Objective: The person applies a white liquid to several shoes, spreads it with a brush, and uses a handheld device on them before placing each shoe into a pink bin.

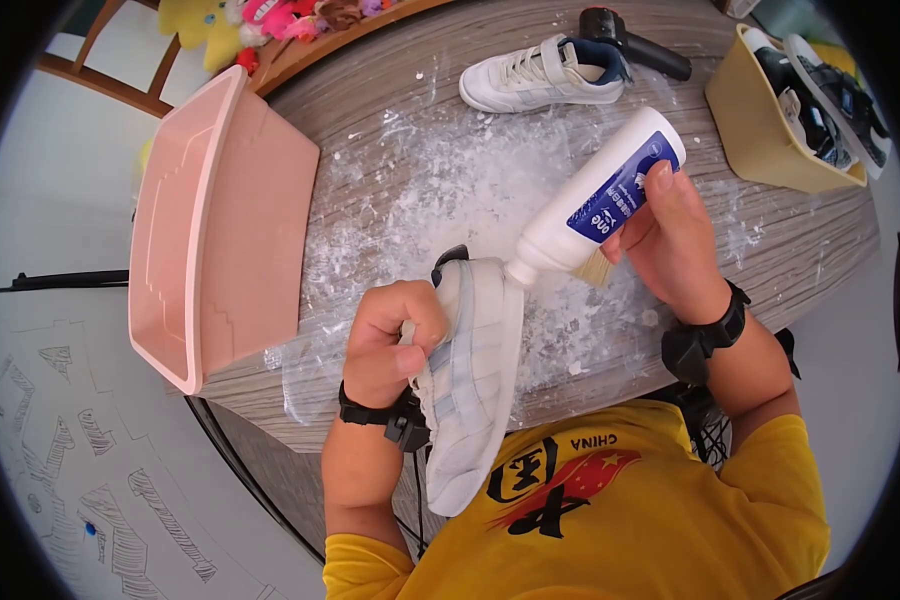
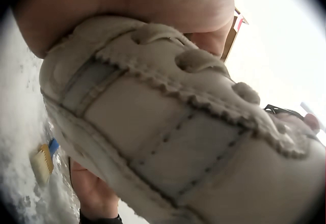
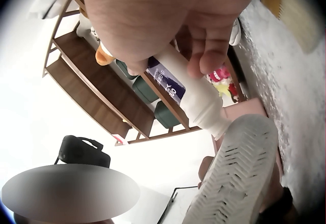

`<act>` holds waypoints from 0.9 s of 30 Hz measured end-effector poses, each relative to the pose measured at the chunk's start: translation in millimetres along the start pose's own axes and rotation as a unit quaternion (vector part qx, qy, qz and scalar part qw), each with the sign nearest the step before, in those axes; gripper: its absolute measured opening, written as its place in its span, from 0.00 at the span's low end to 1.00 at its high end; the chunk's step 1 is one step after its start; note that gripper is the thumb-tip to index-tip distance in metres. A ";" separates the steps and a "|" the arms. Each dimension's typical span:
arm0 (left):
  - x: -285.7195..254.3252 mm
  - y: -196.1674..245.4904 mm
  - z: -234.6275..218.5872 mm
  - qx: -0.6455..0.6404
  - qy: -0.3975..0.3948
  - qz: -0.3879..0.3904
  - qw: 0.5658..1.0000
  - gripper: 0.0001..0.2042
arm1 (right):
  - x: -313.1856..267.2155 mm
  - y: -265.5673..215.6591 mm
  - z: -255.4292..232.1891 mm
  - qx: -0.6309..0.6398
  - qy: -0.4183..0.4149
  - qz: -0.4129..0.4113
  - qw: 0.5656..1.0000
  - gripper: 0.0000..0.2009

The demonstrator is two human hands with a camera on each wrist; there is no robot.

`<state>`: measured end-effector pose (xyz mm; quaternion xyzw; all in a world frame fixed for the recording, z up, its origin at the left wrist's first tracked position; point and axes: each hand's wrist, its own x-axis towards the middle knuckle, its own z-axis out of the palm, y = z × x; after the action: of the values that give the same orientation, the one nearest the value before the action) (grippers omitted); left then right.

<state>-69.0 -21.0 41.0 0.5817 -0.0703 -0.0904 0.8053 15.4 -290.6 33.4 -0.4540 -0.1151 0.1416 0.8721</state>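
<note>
A white shoe (image 1: 475, 370) is gripped by the left hand (image 1: 388, 335), fingers curled at its lace side; the toe points down toward the body. The right hand (image 1: 675, 235) holds a white bottle with a blue label (image 1: 610, 190), tilted so its nozzle meets the heel end of the sole edge. In the right wrist view the bottle (image 3: 196, 99) reaches the patterned sole (image 3: 232, 173). The left wrist view shows the shoe's side (image 2: 153, 112) close up, with dark marks along the seams. Below the bottle, brush bristles (image 1: 595, 268) show; the brush (image 2: 43, 163) has a blue part.
A pink bin (image 1: 255, 230) stands at the left. Another white shoe (image 1: 540, 80) lies at the back beside a black tool (image 1: 650, 50). A yellow bin (image 1: 770, 145) with shoes is at the right. White residue covers the middle of the table (image 1: 410, 170).
</note>
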 end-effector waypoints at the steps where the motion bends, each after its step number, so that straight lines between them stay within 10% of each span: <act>1: 0.3 0.2 1.7 0.004 0.004 0.003 1.000 0.18 | -0.5 -0.3 0.2 0.002 -0.002 0.000 1.000 0.20; 27: 10.4 0.7 4.9 0.092 -0.003 0.045 0.995 0.10 | -6.0 2.0 0.7 -0.008 -0.045 0.000 0.999 0.20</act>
<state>-59.8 -27.7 43.3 0.6492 -0.1070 -0.0487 0.7514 9.3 -291.1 31.7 -0.4544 -0.1554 0.1606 0.8623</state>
